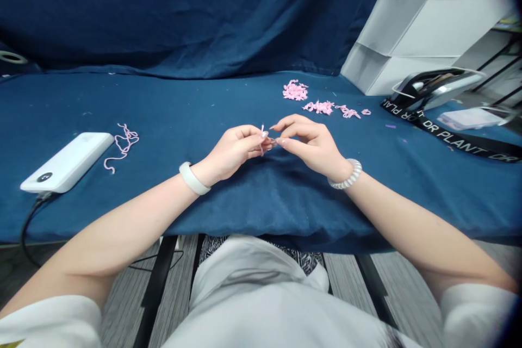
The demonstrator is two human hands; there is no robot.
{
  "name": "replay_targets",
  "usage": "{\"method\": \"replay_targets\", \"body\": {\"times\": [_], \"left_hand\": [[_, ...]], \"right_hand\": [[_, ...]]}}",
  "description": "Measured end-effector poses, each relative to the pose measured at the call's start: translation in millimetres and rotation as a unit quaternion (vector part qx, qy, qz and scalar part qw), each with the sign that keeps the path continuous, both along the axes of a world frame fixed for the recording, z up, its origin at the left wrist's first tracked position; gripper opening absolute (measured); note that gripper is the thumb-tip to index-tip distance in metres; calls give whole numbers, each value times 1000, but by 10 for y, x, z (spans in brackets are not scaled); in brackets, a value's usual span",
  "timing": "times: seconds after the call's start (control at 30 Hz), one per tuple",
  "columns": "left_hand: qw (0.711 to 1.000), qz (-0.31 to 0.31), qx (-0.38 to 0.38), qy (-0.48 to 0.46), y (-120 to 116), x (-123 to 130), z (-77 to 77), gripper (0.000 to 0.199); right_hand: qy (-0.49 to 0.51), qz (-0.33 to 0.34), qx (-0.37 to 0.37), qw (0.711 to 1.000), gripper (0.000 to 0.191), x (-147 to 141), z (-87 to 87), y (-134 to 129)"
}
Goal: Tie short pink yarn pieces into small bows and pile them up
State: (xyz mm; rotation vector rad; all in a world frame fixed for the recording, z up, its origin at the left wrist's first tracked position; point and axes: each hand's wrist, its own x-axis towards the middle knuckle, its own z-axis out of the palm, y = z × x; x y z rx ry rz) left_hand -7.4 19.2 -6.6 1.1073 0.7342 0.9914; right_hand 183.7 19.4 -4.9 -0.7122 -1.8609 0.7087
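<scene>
Two bare hands meet at the centre of the view, above a counter covered in dark blue cloth. The left hand and right hand form one grip, thumbs and forefingers pressed together, pinching a short pink yarn strand whose tip sticks up between them; most of it is hidden by the fingers. A white band circles the left wrist, and a white coil bracelet circles the right. Beyond the grip and to the right lie a pile of small pink yarn pieces and a looser pink yarn cluster, with more scraps just beside it. Well left of the grip, a longer squiggle of pink yarn lies just beside a white power bank with a black cable. Far right of the grip, a black lanyard with white lettering runs under a black and silver device.
</scene>
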Motion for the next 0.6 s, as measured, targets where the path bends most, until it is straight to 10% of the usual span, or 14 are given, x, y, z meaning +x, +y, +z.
{"method": "replay_targets", "body": {"times": [0.1, 0.33, 0.6], "left_hand": [[999, 1, -23, -44, -15, 13, 26, 10], [975, 38, -120, -181, 29, -20, 157, 14], [986, 44, -114, -110, 144, -140, 198, 19]], "right_hand": [[133, 56, -130, 981, 8, -28, 10, -24], [366, 166, -376, 835, 13, -15, 158, -69], [229, 108, -346, 903, 20, 197, 151, 139]]}}
